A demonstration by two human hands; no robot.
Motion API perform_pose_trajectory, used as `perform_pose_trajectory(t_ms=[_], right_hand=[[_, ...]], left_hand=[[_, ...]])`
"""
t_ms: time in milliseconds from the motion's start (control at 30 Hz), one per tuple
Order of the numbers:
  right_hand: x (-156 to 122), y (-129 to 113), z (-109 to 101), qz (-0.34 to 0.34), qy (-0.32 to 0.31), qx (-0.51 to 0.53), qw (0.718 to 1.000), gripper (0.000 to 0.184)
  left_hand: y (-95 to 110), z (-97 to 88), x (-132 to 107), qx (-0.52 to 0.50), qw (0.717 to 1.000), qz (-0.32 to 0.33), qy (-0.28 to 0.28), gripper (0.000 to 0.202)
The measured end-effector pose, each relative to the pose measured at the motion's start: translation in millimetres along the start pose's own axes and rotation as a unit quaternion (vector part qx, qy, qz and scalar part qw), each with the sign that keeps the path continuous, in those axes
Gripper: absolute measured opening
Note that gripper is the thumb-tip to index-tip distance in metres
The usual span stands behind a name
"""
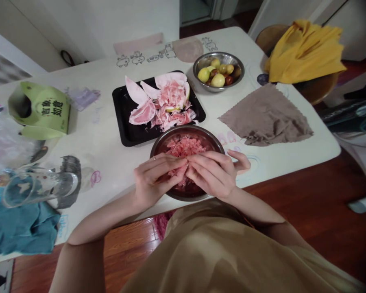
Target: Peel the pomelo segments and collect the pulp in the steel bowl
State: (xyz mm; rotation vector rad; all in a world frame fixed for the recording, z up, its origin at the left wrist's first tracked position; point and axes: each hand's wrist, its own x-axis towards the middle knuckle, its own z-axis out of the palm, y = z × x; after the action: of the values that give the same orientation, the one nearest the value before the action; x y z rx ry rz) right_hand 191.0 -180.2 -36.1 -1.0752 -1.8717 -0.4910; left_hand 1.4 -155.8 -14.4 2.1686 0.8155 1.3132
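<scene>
Over a steel bowl [219,142] of pink pomelo flesh [186,145], my left hand [158,175] and my right hand [215,171] meet at the fingertips. Both are closed in a pinch on a small piece of pomelo, mostly hidden by the fingers. My right little finger sticks out to the side. Just behind the bowl, a black tray [125,130] bears thick pale pomelo peel [136,91] and torn pink membranes [173,97].
A smaller steel bowl [198,79] of green and brown fruit stands at the back right, near a grey-brown cloth [265,116]. At left are a green carton [49,108], a glass [39,185] lying on its side and a teal cloth [24,230]. Yellow fabric [305,53] drapes a chair.
</scene>
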Motion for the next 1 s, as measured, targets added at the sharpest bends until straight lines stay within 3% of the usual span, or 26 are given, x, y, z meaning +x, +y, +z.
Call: perform_pose_trajectory(t_ms=[200, 367, 500, 633, 800, 1000], right_hand=[[8, -1, 2, 0.029, 0.026, 0.003, 0.999, 0.013], [19, 3, -5, 0.101, 0.017, 0.037, 0.994, 0.011], [19, 5, -9, 0.097, 0.015, 0.057, 0.994, 0.012], [17, 5, -7, 0.117, 0.019, 0.063, 0.991, 0.012], [17, 8, -1, 0.057, -0.024, 0.058, 0.996, 0.012], [25, 17, 3, -0.095, -0.036, -0.027, 0.994, 0.011]], left_hand=[[-2, -0.7, 0, -0.003, 1.000, 0.009, -0.014, 0.030], [0, -4.6, 1, -0.015, 0.993, -0.112, -0.017, 0.021], [0, -8.9, 2, -0.013, 0.991, -0.132, 0.010, 0.022], [-4, -8.0, 3, -0.027, 0.987, -0.159, 0.000, 0.021], [-6, -5.7, 2, -0.030, 0.987, -0.158, -0.005, 0.022], [-9, -3.1, 5, -0.006, 0.992, -0.129, -0.008, 0.015]])
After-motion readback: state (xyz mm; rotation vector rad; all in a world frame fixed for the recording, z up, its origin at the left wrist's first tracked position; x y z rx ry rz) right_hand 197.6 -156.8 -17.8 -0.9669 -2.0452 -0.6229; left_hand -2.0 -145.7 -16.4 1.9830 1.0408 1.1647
